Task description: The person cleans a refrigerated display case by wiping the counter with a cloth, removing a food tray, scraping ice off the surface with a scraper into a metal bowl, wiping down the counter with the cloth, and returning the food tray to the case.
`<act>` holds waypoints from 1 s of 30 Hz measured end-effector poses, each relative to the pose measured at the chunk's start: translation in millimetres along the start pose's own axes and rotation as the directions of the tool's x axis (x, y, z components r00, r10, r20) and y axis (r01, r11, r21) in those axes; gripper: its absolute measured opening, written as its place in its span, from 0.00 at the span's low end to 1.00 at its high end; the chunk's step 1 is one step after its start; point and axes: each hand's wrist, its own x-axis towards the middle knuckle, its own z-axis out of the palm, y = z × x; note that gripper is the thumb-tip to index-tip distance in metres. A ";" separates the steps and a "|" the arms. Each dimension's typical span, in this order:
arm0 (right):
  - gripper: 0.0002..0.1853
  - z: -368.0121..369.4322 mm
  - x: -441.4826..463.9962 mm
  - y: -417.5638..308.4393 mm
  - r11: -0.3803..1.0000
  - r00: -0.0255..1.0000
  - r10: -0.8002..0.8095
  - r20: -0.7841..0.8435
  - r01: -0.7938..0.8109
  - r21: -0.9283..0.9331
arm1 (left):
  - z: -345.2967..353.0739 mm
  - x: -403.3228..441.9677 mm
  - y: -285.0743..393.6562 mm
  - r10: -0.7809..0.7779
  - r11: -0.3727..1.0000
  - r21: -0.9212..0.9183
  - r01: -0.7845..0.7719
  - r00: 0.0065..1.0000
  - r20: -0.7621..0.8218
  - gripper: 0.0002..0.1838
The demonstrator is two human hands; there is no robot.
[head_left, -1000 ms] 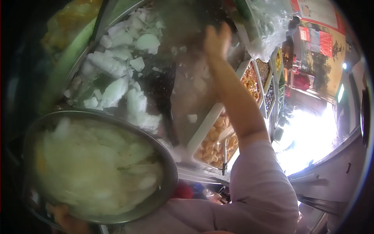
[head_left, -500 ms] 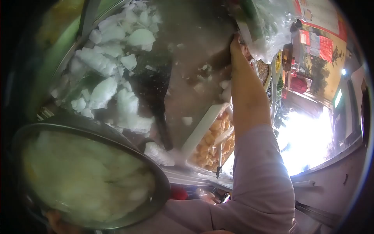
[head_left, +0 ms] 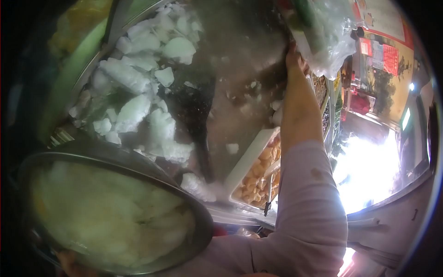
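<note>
A large metal bowl [head_left: 203, 221] full of pale, whitish pieces in cloudy liquid takes up the lower left. My left hand [head_left: 74, 264] grips its near rim, partly cut off by the picture's edge. My right arm stretches far forward. At its end my right hand [head_left: 296, 61] closes around the edge of a white container [head_left: 302, 44], its fingers partly hidden. Against that container is a clear plastic bag [head_left: 337, 46], with something green beside it. Below my right hand spreads a dark, wet surface [head_left: 240, 111] with chunks of ice [head_left: 134, 113] heaped at the left.
A white tray [head_left: 249, 159] of orange-brown pieces, with a utensil handle [head_left: 269, 194] in it, stands beside my right forearm. Trays of grains [head_left: 320, 90] line the far right. Red and white notices [head_left: 390, 59] hang on the wall beyond. A metal ledge [head_left: 235, 214] runs along the front.
The whole view has shifted, so that everything sits slightly further right and lower. My right hand keeps to the white container and my left hand to the bowl.
</note>
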 end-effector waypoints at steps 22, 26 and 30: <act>0.39 -21.8 3.6 -14.5 0.988 0.970 0.151 -0.190 -0.154 -0.005 | 23.9 -2.3 7.0 -0.128 0.992 -0.040 0.122 0.970 -0.205 0.35; 0.35 -6.9 16.1 -3.4 0.998 0.945 0.061 -0.320 -0.047 0.049 | 49.4 0.8 7.6 -0.052 0.999 -0.009 0.051 0.982 -0.181 0.35; 0.34 8.6 18.9 3.1 0.998 0.987 0.044 -0.154 -0.035 0.061 | 54.8 -1.0 12.9 -0.054 0.998 0.017 0.059 0.974 -0.220 0.34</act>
